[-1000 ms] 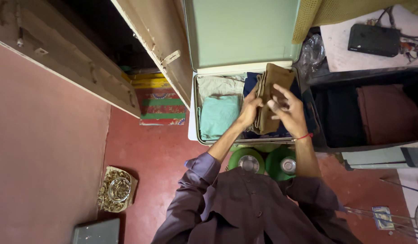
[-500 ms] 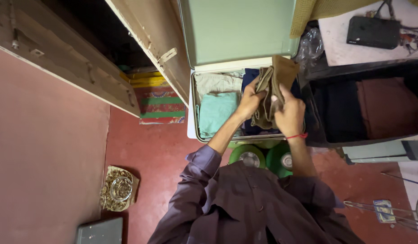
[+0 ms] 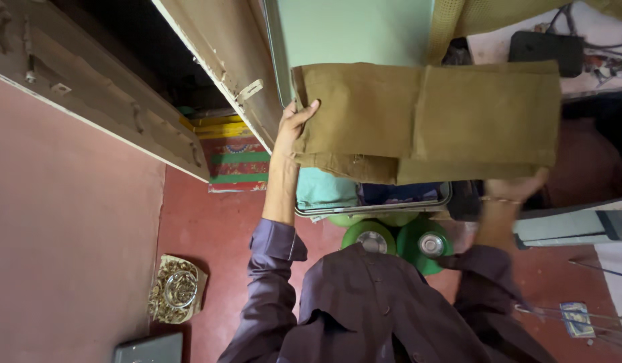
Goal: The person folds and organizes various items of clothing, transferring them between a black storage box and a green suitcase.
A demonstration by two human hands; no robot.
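A brown folded garment [image 3: 425, 121] hangs spread wide in front of me, above an open pale green suitcase [image 3: 354, 33]. My left hand [image 3: 292, 128] grips its left edge. My right hand [image 3: 519, 187] holds its lower right part from behind and is mostly hidden by the cloth. Under the garment a turquoise folded cloth [image 3: 326, 190] and a dark blue cloth [image 3: 398, 193] lie in the suitcase.
Two green stools [image 3: 391, 238] stand under the suitcase. A wooden door [image 3: 224, 54] is at the left, with a striped mat [image 3: 238, 165] beyond. A basket of metal bits [image 3: 176, 290] sits on the red floor. A dark shelf with clothes [image 3: 593, 161] is at the right.
The brown garment was bunched between both hands over the suitcase. Now it is raised and spread wide, with my hands pulled far apart.
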